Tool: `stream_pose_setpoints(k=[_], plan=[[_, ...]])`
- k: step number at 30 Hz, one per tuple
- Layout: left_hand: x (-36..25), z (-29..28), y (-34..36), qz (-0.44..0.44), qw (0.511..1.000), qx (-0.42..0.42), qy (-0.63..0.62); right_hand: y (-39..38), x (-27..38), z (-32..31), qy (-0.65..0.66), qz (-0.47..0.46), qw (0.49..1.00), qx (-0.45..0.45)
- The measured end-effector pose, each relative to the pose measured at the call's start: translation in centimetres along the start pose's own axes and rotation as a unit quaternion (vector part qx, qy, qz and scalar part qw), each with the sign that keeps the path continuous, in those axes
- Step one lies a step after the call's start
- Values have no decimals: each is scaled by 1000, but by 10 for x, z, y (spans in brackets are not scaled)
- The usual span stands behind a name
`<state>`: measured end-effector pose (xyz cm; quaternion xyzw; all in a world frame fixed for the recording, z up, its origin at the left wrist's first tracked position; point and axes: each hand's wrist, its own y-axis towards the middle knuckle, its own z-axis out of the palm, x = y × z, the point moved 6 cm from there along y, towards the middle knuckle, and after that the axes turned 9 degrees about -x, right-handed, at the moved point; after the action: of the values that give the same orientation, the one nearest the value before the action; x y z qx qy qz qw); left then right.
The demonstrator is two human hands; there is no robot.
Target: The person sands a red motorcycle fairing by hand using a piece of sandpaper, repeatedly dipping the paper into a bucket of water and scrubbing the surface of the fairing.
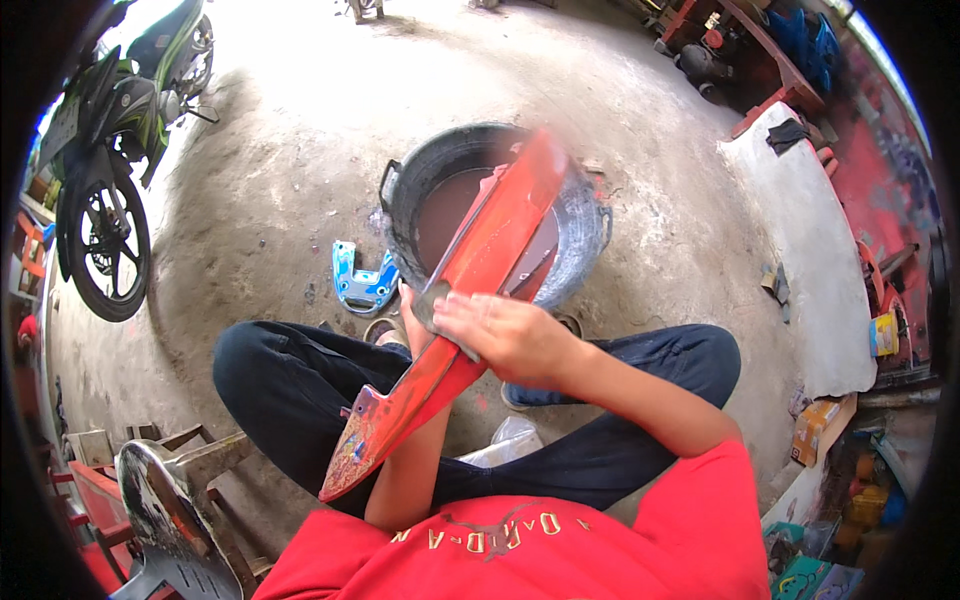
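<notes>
A long red body panel [495, 240] slants across my lap, its far end over a black tub [405, 235] of murky reddish-brown water [445, 212]. The near end of the panel is worn, with mottled paint patches. My left hand [413, 320] grips the panel from beneath at its left edge; most of its fingers are hidden. On the upper face, my right hand [505, 335] presses a grey piece of sandpaper [428, 302] flat against the panel, with the fingers held together. The panel's surface looks wet.
A blue-and-white plastic part [365, 285] lies on the concrete floor left of the tub. A motorcycle [105, 210] stands at the far left. Wooden and metal pieces [185, 515] are at the lower left. A cardboard box [822, 430] and a pale slab [800, 270] are on the right.
</notes>
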<state>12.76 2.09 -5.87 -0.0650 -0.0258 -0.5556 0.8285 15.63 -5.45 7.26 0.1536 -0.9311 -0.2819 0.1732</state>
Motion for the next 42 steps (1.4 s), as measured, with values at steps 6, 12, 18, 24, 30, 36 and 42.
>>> stream_pose_setpoints(k=[6,12,18,24,30,36,42], plan=[[7,10,-6,-1,999,-45,-17,-12,-85,-22,-111,151,982,36],[2,10,-8,10,997,-65,-36,-13,-63,-21,-62,134,989,17],[-32,-18,-13,11,975,224,-3,4,2,1,-2,-1,1000,-1],[5,27,-11,-11,997,66,-23,-16,-89,-23,-110,175,978,16],[-11,-5,-6,-1,997,80,-12,-6,-26,-14,-44,35,998,12],[1,26,-12,-34,990,134,-36,-6,-25,-6,-84,37,996,6],[10,33,-14,-14,1000,-12,-24,-19,-109,-27,-103,213,971,46]])
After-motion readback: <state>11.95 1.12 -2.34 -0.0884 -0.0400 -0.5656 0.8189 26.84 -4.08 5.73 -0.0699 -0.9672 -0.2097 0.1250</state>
